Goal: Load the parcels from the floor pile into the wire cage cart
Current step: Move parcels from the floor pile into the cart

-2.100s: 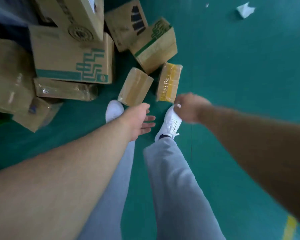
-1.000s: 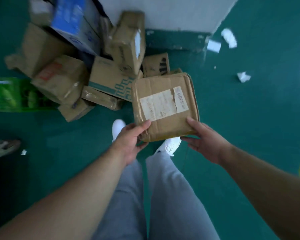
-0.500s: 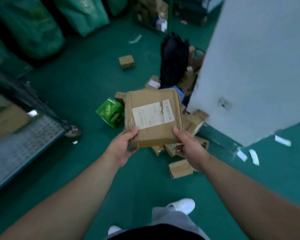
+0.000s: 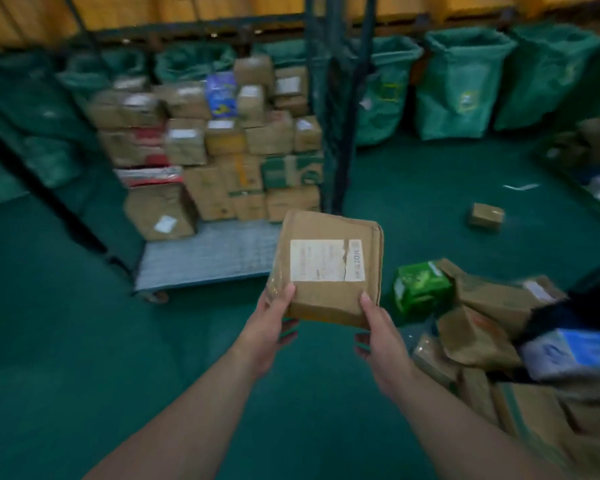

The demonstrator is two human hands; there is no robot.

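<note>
I hold a flat brown cardboard parcel [image 4: 329, 258] with a torn white label at chest height. My left hand [image 4: 269, 327] grips its near left corner, thumb on top. My right hand [image 4: 378, 334] grips the near right corner the same way. Ahead and to the left stands the wire cage cart [image 4: 205, 258], with a grey mesh floor, dark posts and many stacked parcels [image 4: 222, 147] at its back. The floor pile [image 4: 492, 341] of brown boxes lies at my right, with a green packet [image 4: 421, 285] at its near edge.
Green sacks [image 4: 461, 88] hang open in a row behind the cart. One small brown box [image 4: 486, 216] lies alone on the green floor to the right. A blue-and-white packet [image 4: 575, 355] lies on the pile. Another low cart edge [image 4: 582, 168] shows at far right.
I picked the labelled parcel up from the pile with both hands, then turned left. The view swung from the pile and white wall to the cage cart, now straight ahead.
</note>
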